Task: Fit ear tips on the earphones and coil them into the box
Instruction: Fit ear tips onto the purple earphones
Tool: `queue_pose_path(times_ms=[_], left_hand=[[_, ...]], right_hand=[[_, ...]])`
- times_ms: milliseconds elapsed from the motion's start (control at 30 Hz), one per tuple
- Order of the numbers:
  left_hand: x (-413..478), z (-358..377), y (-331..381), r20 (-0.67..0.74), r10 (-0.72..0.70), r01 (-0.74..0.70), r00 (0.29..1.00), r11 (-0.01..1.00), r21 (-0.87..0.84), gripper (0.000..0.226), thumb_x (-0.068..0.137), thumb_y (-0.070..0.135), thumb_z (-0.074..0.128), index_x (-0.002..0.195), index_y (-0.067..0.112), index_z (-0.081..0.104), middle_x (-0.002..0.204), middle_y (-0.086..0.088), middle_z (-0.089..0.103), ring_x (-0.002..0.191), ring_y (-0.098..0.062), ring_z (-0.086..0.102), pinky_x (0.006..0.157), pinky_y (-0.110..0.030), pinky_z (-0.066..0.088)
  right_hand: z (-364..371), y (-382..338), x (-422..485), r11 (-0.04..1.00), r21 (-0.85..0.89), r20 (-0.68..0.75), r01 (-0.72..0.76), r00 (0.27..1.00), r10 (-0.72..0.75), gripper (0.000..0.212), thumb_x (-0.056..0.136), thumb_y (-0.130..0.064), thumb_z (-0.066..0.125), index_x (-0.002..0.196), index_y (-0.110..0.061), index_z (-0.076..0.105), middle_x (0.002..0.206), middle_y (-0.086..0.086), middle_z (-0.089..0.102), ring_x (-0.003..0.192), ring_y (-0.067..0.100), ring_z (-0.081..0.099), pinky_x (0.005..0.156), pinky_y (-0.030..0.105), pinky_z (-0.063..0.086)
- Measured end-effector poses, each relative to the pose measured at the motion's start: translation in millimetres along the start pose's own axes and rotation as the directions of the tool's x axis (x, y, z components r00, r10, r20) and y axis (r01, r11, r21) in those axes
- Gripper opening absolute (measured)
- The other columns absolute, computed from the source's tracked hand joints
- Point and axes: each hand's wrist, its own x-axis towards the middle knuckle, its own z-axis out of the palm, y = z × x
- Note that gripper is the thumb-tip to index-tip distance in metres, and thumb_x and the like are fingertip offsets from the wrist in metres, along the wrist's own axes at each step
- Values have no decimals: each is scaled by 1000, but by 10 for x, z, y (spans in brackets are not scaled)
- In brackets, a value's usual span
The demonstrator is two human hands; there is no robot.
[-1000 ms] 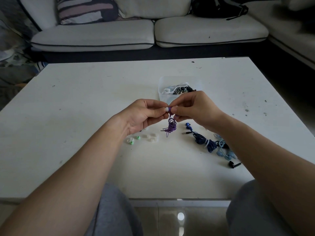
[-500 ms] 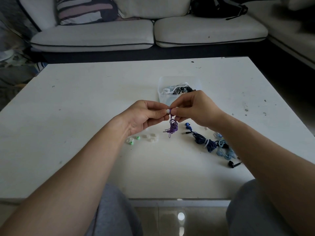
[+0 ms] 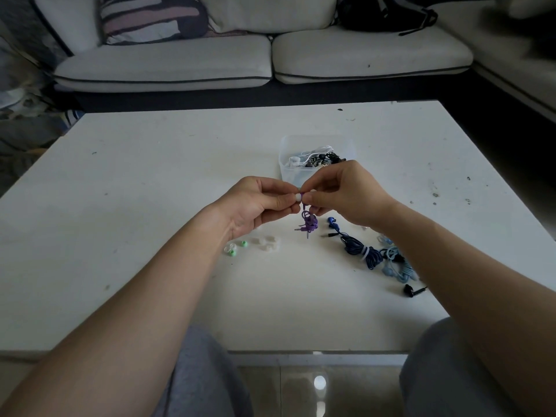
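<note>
The left hand (image 3: 258, 203) pinches a white ear tip (image 3: 298, 196) directly left of the purple earphone (image 3: 307, 196) pinched by the right hand (image 3: 340, 191), their axes meeting left-to-right above the counter (image 3: 150, 176).

Table (image 3: 150, 206): it fills the middle of my frame, with the sofa (image 3: 261, 58) behind it along the top.
Box (image 3: 285, 164): on the table, just above centre, behind my hands.
Hands: my left hand (image 3: 255, 206) and right hand (image 3: 346, 197) meet at centre, the ear tip (image 3: 298, 196) between their grips.
Held earphones (image 3: 308, 222): hanging just below the meeting point.
Loose ear tips (image 3: 258, 245): on the table, below my left hand.
Coiled earphones (image 3: 361, 251): on the table, lower right of centre, beside my right forearm.
</note>
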Motion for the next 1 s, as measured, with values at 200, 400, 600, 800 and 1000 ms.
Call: queue_pose_path(times_ms=[200, 400, 600, 800, 1000], left_hand=[[-5, 3, 8, 46, -7, 8, 999, 1000, -22, 14, 86, -4, 65, 99, 1, 69, 80, -6, 73, 75, -13, 73, 68, -16, 56], [11, -4, -21, 18, -8, 8, 1000, 1000, -3, 15, 84, -4, 68, 98, 2, 70, 79, -7, 74, 75, -14, 73, 67, -17, 57], [10, 4, 7, 51, 19, -18, 999, 1000, -26, 9, 87, 4, 67, 95, 8, 70, 80, -2, 72, 73, -11, 71, 67, -17, 56], [29, 50, -33, -38, 57, -44, 998, 960, 276, 38, 81, 56, 68, 104, 26, 72, 105, 2, 72, 97, -12, 65, 89, -32, 47], [14, 185, -153, 130, -27, -18, 991, 944, 331, 31, 83, 26, 75, 114, 22, 67, 116, -4, 71, 100, -18, 70, 92, -36, 50]], right_hand=[[-40, 16, -27, 986, 157, 59, -49, 997, 40, 5, 87, -3, 73, 91, -5, 75, 76, 14, 72, 70, 20, 69, 75, 36, 62], [-8, 50, -3, 993, 111, 29, -30, 999, 27, 5, 85, -3, 75, 90, -6, 76, 75, 16, 72, 69, 23, 70, 72, 34, 61], [-34, 62, -18, 955, 284, 79, -88, 995, 68, 8, 91, -2, 68, 96, -3, 74, 92, 26, 71, 75, 21, 67, 76, 33, 60], [-6, 29, 15, 844, 522, -3, -124, 989, 147, 7, 91, 0, 65, 93, -2, 71, 87, 15, 70, 69, 17, 66, 71, 28, 60], [-12, -8, 9, 709, 697, -69, -105, 975, 212, 7, 94, -3, 62, 93, -1, 69, 83, 10, 69, 69, 14, 65, 69, 24, 59]])
